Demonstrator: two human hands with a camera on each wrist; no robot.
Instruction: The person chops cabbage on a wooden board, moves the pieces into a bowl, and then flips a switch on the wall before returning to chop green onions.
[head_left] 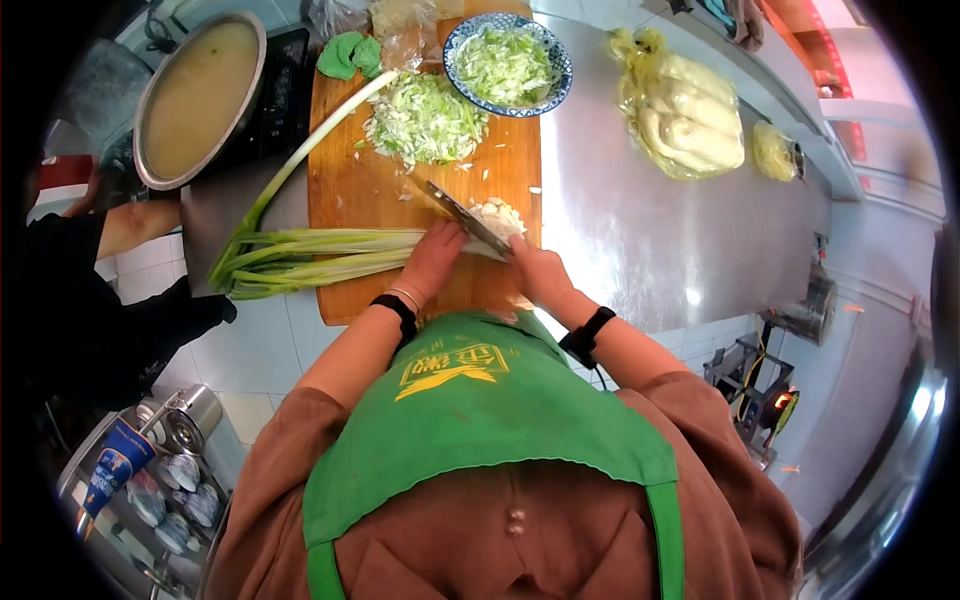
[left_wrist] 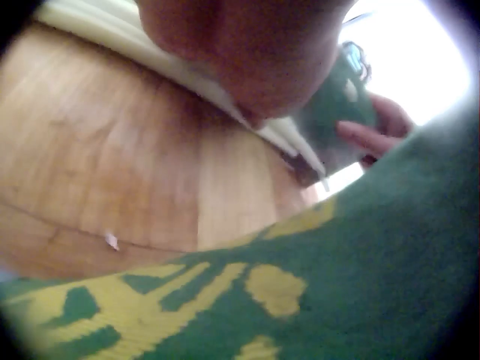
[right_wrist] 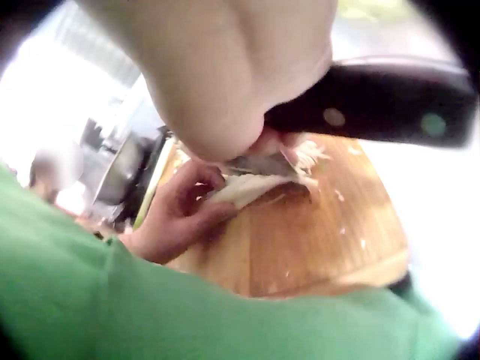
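Note:
My left hand (head_left: 435,262) grips a bundle of scallions (head_left: 340,250) near its white ends, with the leafy part trailing left past the cutting board (head_left: 365,195). In the right wrist view, the curled fingers of that hand lie around the white stalks (right_wrist: 244,191). My right hand (head_left: 540,272) holds a knife by its black handle (right_wrist: 375,105). Its blade (head_left: 465,215) slants across the white ends, close beside the left fingers. Chopped white pieces (head_left: 498,216) lie heaped against the far side of the blade.
A pile of chopped scallion (head_left: 425,118) and a patterned bowl (head_left: 452,50) of the same stand at the board's far end. One long scallion (head_left: 310,145) crosses its left edge. A large pot (head_left: 258,75) sits left; bagged dough-like rolls (head_left: 690,115) lie right. Another person stands at left.

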